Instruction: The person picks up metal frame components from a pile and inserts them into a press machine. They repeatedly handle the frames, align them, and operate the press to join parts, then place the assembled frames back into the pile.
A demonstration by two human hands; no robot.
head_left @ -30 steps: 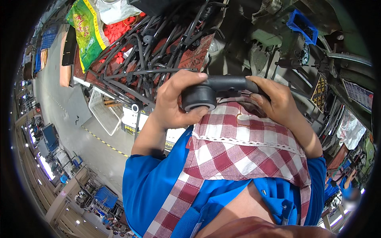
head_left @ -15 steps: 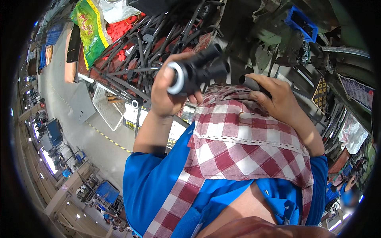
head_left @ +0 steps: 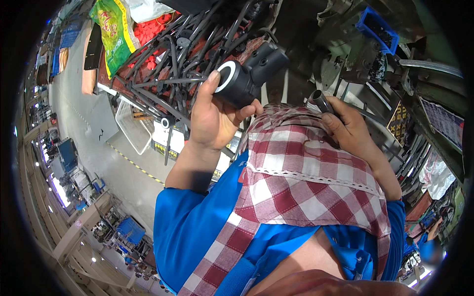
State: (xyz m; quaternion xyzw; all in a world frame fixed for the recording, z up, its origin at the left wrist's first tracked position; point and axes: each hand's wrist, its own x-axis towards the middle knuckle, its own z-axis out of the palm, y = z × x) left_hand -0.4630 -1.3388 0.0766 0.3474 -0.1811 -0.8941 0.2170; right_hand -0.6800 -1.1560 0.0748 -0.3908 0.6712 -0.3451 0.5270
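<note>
Gripping half-hidden metal tube, right hand

Factory workshop: green machine, heaped black frame parts, concrete floor.

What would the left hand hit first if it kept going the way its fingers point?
Probably the heap of black rods just beyond the left hand, which grips a black cylindrical part; depth is unclear.
</note>
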